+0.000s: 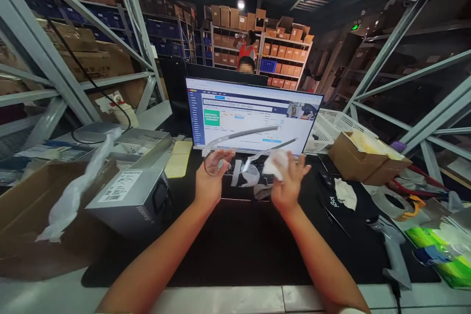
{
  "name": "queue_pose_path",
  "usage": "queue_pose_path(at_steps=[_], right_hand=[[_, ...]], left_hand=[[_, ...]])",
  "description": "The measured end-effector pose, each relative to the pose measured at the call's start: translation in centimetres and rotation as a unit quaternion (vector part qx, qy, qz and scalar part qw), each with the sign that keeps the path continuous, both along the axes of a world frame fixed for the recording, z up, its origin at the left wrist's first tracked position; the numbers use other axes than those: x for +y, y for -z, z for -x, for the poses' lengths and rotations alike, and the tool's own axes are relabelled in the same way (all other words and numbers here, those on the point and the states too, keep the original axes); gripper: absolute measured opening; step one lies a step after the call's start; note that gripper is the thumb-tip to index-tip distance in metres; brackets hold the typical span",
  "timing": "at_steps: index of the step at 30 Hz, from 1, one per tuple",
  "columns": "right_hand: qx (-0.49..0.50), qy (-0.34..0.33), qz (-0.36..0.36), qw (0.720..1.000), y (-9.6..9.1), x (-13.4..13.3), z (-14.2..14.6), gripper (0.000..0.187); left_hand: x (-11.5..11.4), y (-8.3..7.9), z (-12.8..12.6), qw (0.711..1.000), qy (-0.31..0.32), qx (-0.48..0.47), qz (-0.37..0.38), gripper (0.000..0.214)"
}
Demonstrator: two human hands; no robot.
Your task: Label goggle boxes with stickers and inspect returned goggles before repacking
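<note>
A pair of eyeglasses (241, 134) is raised in front of the monitor, its two temples unfolded and pointing right. My left hand (210, 176) grips the glasses by one lens end, fingers curled round the frame. The other lens (250, 175) shows between my hands, close to the right one. In my right hand (289, 184) is a crumpled white wiping cloth (276, 164), pinched beside that lens with some fingers spread. Whether the cloth touches the lens cannot be made out. A grey box (128, 201) with a white label stands left of my left forearm.
Behind the hands stands a lit monitor (253, 113). An open cardboard box (33, 221) with white wrapping (79, 186) is at left. On the right lie a barcode scanner (393, 250), a tape roll (392, 202), a mouse (326, 180) and a brown carton (362, 159). A person is near the shelves.
</note>
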State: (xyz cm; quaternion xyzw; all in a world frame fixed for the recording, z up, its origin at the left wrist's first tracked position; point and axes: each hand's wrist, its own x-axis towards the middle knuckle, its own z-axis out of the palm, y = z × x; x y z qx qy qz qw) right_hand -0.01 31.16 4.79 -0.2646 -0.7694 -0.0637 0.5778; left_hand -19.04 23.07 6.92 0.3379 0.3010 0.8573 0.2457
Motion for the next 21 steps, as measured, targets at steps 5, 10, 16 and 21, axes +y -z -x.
queue_pose_path(at_steps=[5, 10, 16, 21], right_hand=[[0.288, -0.080, 0.261, 0.918, -2.2, 1.8, -1.6, 0.058], [0.366, -0.232, 0.334, 0.837, -3.0, 1.0, -1.3, 0.062], [0.168, -0.358, 0.338, 0.854, -4.1, -2.6, -2.1, 0.053], [-0.051, -0.443, 0.314, 0.838, -5.4, -2.7, -2.9, 0.045]], left_hand=[[-0.9, -0.5, -0.4, 0.997, 0.041, 0.049, -0.043, 0.039], [-1.9, 0.1, -1.7, 0.987, 0.108, 0.104, -0.051, 0.035], [-2.8, 0.6, -3.0, 0.975, 0.199, 0.094, -0.012, 0.037], [-3.2, 0.1, -3.8, 0.969, 0.242, 0.028, 0.047, 0.043]])
